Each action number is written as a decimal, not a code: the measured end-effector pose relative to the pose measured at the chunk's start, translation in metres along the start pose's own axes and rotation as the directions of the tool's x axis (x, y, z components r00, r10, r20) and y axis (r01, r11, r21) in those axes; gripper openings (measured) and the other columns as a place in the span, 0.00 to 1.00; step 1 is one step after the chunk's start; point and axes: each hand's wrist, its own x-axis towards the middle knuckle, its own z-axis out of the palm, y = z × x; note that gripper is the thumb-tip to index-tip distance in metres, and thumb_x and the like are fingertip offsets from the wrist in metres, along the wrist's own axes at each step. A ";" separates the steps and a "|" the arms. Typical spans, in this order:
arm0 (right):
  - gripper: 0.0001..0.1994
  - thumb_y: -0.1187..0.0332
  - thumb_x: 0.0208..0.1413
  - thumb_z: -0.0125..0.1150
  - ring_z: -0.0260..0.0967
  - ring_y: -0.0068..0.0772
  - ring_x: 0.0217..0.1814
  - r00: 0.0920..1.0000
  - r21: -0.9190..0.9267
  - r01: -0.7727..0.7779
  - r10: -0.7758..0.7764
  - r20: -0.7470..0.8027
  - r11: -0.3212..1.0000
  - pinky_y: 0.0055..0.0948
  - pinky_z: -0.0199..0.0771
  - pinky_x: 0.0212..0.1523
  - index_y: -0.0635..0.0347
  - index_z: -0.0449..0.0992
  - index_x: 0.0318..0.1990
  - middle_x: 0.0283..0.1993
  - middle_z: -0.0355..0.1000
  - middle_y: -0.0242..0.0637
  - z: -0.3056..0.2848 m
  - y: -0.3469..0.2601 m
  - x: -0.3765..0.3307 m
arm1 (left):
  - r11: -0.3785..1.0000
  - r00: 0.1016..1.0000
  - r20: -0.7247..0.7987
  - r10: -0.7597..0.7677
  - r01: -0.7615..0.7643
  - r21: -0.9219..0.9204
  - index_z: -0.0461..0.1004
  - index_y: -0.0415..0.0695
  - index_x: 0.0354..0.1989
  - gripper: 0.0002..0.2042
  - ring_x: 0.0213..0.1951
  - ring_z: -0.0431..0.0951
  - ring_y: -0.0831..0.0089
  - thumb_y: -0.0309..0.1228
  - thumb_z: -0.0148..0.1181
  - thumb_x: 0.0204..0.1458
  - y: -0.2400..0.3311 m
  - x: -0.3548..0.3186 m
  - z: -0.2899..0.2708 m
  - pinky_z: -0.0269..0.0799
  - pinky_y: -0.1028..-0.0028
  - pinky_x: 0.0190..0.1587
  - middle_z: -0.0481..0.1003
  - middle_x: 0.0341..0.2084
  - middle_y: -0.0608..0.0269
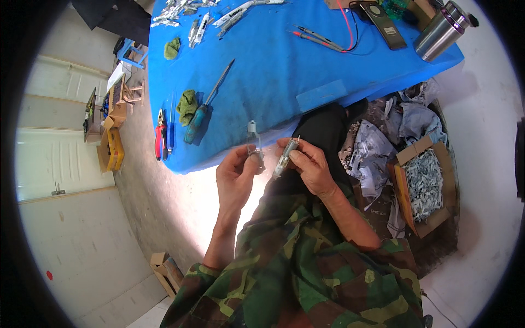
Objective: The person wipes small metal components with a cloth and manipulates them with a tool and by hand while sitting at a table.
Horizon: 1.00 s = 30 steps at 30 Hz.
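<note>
Above my lap, in front of the blue table's near edge, my left hand [236, 176] pinches a clear plastic casing [252, 138], narrow and open along one side, held upright. A small gap to its right, my right hand [314, 170] grips a slim grey-and-white cylindrical part [283, 163], tilted, with thin metal prongs at its upper end. Its exact kind is too small to tell. On the table nearest my left hand lies a screwdriver [197, 124] with a teal handle, against a crumpled green cloth [187, 106].
Red-handled pliers [160, 136] and a thin blue tool [171, 128] lie at the table's left edge. Farther back are white pen-like pieces [199, 27], red and black probes [317, 39], a meter [383, 26] and a steel flask [442, 34]. A carton [404, 194] of white pieces stands right.
</note>
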 end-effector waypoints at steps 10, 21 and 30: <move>0.18 0.69 0.72 0.50 0.76 0.29 0.55 0.996 0.239 -0.086 0.078 0.044 0.967 0.31 0.74 0.60 0.68 0.73 0.63 0.52 0.78 0.39 -0.013 0.008 -0.001 | 0.980 0.997 -0.042 -0.057 0.048 -0.193 0.76 0.35 0.54 0.13 0.37 0.82 0.72 0.24 0.60 0.63 -0.011 0.008 -0.022 0.80 0.70 0.41 0.83 0.39 0.56; 0.13 0.65 0.73 0.53 0.79 0.33 0.45 0.992 0.328 -0.023 0.062 -0.107 0.944 0.34 0.81 0.45 0.62 0.76 0.56 0.45 0.78 0.39 -0.007 0.006 0.001 | 0.965 0.987 -0.004 -0.159 0.155 -0.210 0.75 0.36 0.55 0.13 0.38 0.83 0.70 0.27 0.60 0.65 -0.003 0.007 -0.026 0.81 0.69 0.41 0.83 0.40 0.55; 0.12 0.64 0.70 0.59 0.74 0.20 0.38 0.975 0.177 -0.014 0.053 -0.216 0.984 0.23 0.72 0.37 0.59 0.80 0.53 0.40 0.77 0.28 0.002 0.005 0.003 | 0.983 0.975 -0.208 0.081 -0.112 -0.144 0.76 0.41 0.54 0.13 0.32 0.79 0.78 0.30 0.64 0.64 0.005 0.036 -0.040 0.76 0.76 0.34 0.82 0.36 0.61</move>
